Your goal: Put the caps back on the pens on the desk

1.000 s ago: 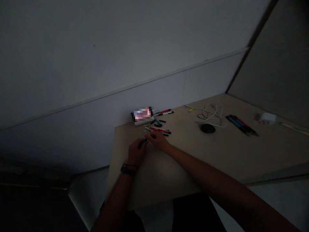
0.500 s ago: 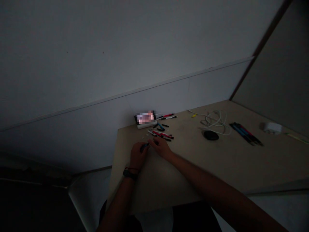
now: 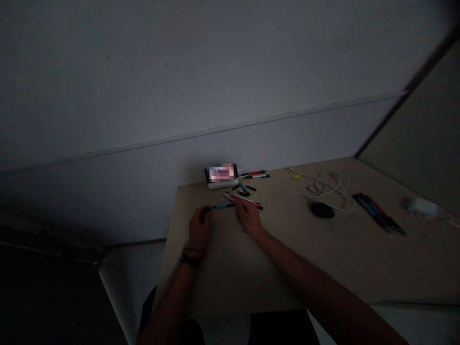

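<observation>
A blue pen [image 3: 222,207] lies level between the two hands, just above the table [image 3: 287,258]: the left hand [image 3: 199,230] pinches its dark end, the right hand [image 3: 247,218] closes on the other. Behind them sits a loose pile of pens [image 3: 244,199], too dim to count. Farther right are one black disc [image 3: 322,210], one white cable [image 3: 325,187] and a row of pens [image 3: 377,213].

Seen in dim light from a head-worn camera, two bare forearms without sleeves reach out from the bottom edge of the frame. The left hand [image 3: 199,229] carries a dark wristwatch [image 3: 188,259] with a thin reddish band or cord just above it at the wrist, while the right hand [image 3: 247,218] wears no ring, strap or glove; dark clothing shows at the lap below
</observation>
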